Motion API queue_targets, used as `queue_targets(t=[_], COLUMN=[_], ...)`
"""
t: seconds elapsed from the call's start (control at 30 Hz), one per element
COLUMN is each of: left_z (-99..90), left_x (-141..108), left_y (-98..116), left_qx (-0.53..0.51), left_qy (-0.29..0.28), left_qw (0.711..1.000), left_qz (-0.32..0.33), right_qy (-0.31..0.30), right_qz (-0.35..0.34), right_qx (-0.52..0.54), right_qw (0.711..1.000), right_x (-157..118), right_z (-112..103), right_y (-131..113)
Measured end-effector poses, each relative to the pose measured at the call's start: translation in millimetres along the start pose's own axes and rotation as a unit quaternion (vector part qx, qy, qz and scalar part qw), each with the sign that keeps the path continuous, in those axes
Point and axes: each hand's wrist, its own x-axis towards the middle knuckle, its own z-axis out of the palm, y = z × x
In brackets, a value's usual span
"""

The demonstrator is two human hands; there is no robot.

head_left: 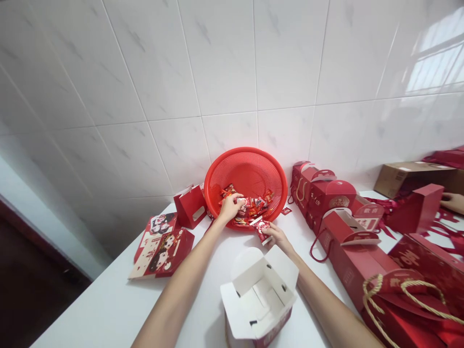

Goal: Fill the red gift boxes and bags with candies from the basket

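Observation:
A red plastic basket (250, 162) leans tilted against the tiled wall, with several red-wrapped candies (259, 205) in its lower part. Inside its left side, my left hand (231, 207) pinches a red and white candy packet (242, 205). Just in front of the rim, my right hand (276, 236) grips another red candy packet (261, 230) with white ends. Between my forearms stands a red gift box (259, 295) with its white flaps spread; its visible white inside holds no candy.
Closed red gift boxes with rope handles (348, 241) line the right side. Printed red boxes (163, 246) and a small red bag (191, 208) lie left. Another person's hand (453, 203) shows far right, near a brown carton (409, 176). The table edge (87, 295) runs along the left.

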Motion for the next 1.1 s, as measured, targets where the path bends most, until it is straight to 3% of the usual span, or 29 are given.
queue_targets(t=[0.23, 0.5, 0.7, 0.9, 1.1], left_z=[-4.9, -9.2, -13.3, -18.4, -40.3], left_x=[-3, -27, -43, -63, -84], left_y=[0, 21, 32, 49, 88], left_qx=[-0.168, -0.279, -0.31, -0.374, -0.346], left_qy=[0.047, 0.001, -0.059, -0.154, -0.255], left_qw=[0.984, 0.957, 0.944, 0.91, 0.903], left_qz=[-0.033, -0.078, -0.092, -0.093, -0.014], right_qy=[0.023, 0.028, 0.028, 0.015, 0.018], right_qz=[0.019, 0.009, -0.002, -0.002, -0.006], right_qx=[0.019, 0.026, 0.024, 0.008, -0.006], right_qw=[0.999, 0.999, 0.999, 1.0, 1.0], right_x=[1, 7, 10, 3, -9], right_z=[4, -2, -4, -1, 7], right_y=[0, 12, 15, 9, -2])
